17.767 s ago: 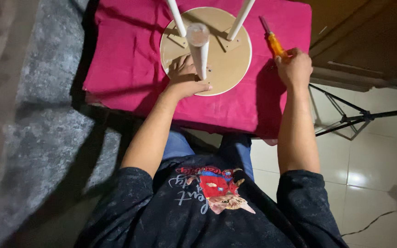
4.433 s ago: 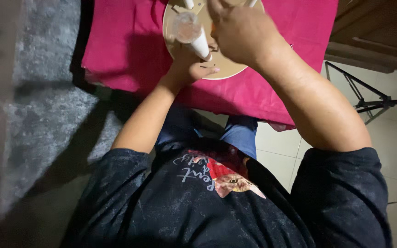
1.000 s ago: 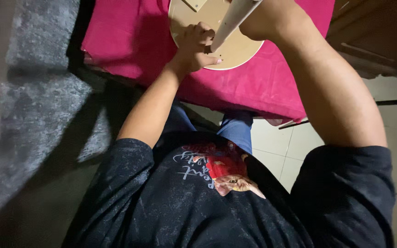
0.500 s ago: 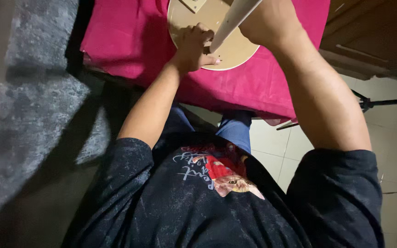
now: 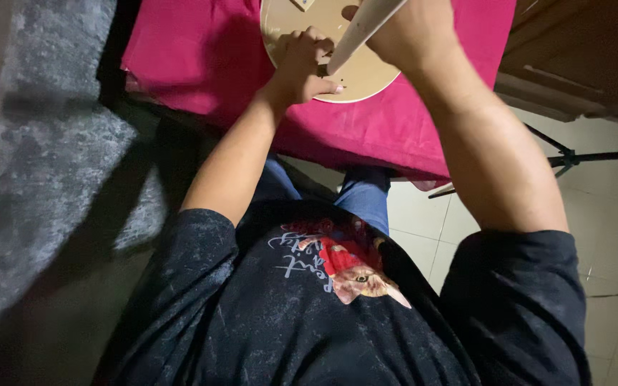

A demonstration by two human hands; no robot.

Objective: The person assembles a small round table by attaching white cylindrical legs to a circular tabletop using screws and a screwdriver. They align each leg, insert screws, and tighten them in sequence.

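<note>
The person is sitting at the near edge of a surface [image 5: 202, 64] that is wearing a magenta cloth, and a round pale wooden stool seat [image 5: 366, 75] is lying flat on that cloth, close to the near edge and running out of view at the top. The left hand [image 5: 305, 68] is resting on the near left part of the disc, fingers curled and bunched together with the thumb sticking out to the right along the wood; the fingertips are pressing at the spot where a white stool leg [image 5: 361, 32] is meeting the seat, though whether they are pinching something small there is too hidden to tell. The right hand [image 5: 413, 32] is reaching in from the right and is wrapping around that leg higher up, clenched about it, so the leg is slanting up and to the right from the seat toward the top edge of the view. A small pale bracket [image 5: 302, 4] is showing on the seat just at the top edge. Beyond the right edge of the surface, a tiled floor [image 5: 609, 214] is showing with a dark tripod leg [image 5: 588, 156] lying across it, and a grey rug [image 5: 37, 179] is spreading along the left side.
</note>
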